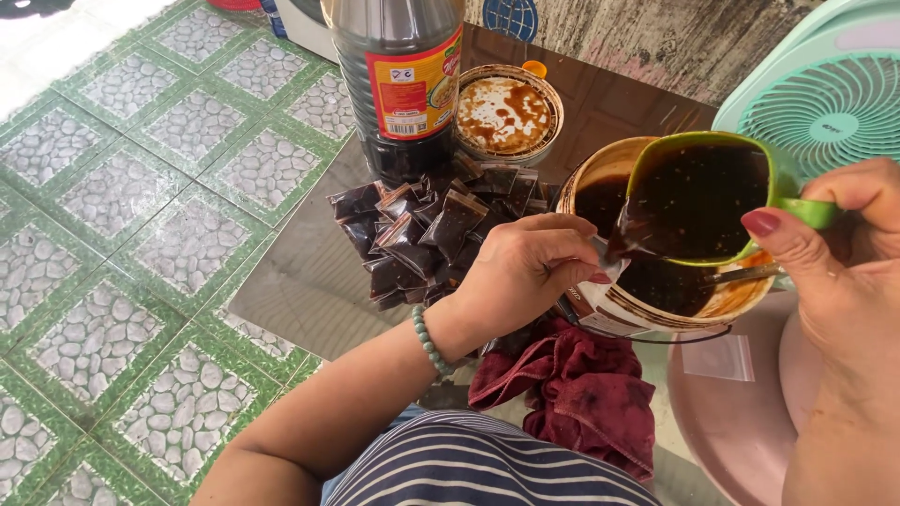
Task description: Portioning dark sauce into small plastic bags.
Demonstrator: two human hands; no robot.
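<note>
My right hand (844,253) grips the handle of a green cup (698,192) full of dark sauce, tilted over a round tub (609,305) of the same sauce. Sauce runs from the cup's lip toward my left hand (525,272), which pinches a small clear bag (614,267) at the tub's rim. A pile of small filled sauce packets (427,230) lies just left of that hand. A beaded bracelet (429,342) circles my left wrist.
A tall dark sauce bottle (398,84) stands behind the packets, with a sauce-stained lid (504,114) beside it. A maroon cloth (581,398) lies below the tub, an empty clear bag (717,356) on a pink surface. A mint fan (825,94) stands right. Green tiled floor (141,234) left.
</note>
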